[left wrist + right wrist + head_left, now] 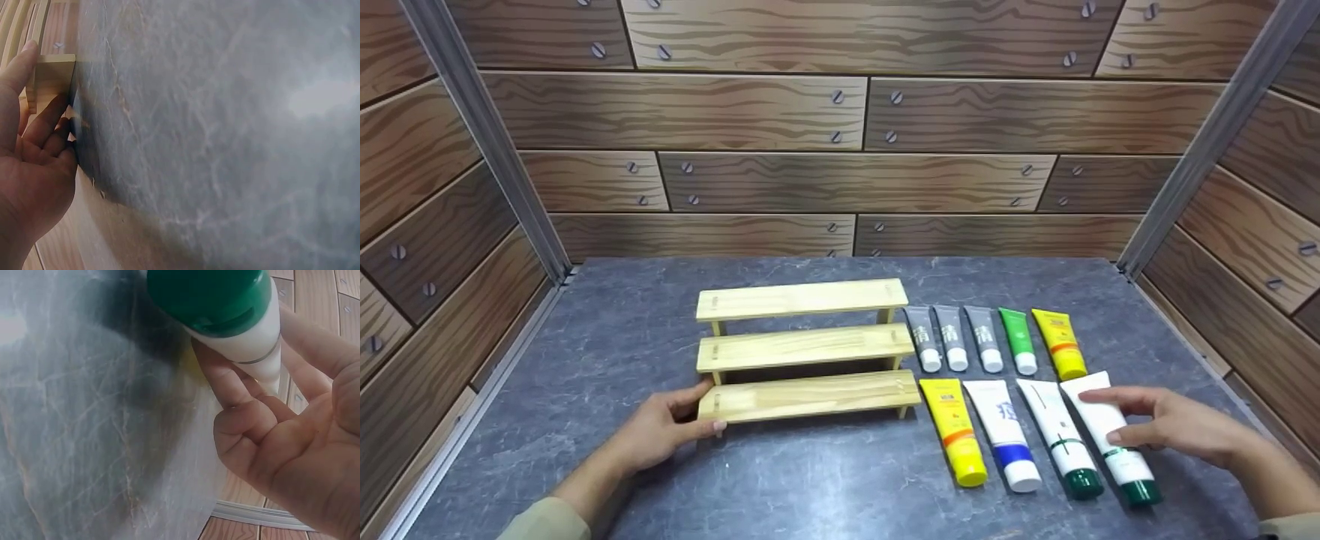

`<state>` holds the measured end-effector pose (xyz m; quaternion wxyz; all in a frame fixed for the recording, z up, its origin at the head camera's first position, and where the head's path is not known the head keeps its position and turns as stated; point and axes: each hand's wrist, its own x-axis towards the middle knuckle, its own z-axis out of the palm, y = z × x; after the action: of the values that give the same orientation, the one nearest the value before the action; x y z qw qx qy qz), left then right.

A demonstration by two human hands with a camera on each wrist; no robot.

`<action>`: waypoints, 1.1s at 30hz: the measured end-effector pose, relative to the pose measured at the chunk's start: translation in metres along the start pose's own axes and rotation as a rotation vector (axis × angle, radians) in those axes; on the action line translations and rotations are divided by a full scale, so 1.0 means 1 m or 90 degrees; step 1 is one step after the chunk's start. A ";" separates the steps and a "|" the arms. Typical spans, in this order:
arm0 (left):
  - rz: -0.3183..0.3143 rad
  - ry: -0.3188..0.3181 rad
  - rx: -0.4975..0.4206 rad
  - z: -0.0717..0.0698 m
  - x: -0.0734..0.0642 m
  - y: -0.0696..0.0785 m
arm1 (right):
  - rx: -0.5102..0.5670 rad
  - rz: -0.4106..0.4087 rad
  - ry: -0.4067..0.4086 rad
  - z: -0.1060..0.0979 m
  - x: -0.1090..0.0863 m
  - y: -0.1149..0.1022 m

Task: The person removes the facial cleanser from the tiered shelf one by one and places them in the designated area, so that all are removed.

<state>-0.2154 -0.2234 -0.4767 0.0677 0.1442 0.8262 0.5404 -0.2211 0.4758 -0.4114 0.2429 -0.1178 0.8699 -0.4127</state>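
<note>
In the head view, a light wooden three-step rack stands on the table. My left hand grips the left end of its lowest step, thumb along the front edge and fingers behind; the left wrist view shows the hand at the step's end support. At the right, my right hand holds a white tube with a dark green cap, index finger and thumb across it. The right wrist view shows its green cap close up, with fingers curled beside the tube. A matching white tube lies just left.
Beside the rack lie a yellow tube and a white-and-blue tube. Behind them are three grey tubes, a green tube and another yellow tube. Wood-patterned walls enclose the grey marbled table.
</note>
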 end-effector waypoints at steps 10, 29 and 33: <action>-0.006 0.014 0.018 0.001 -0.001 0.000 | -0.055 -0.021 0.010 -0.001 0.003 0.009; -0.011 0.007 0.024 0.000 -0.001 0.000 | -0.071 0.016 0.027 -0.002 0.007 0.008; -0.018 0.012 0.031 0.000 0.000 0.001 | -0.064 0.024 0.032 -0.004 0.006 0.010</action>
<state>-0.2149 -0.2233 -0.4753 0.0637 0.1289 0.8417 0.5205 -0.2280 0.4822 -0.4190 0.2222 -0.1029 0.8976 -0.3665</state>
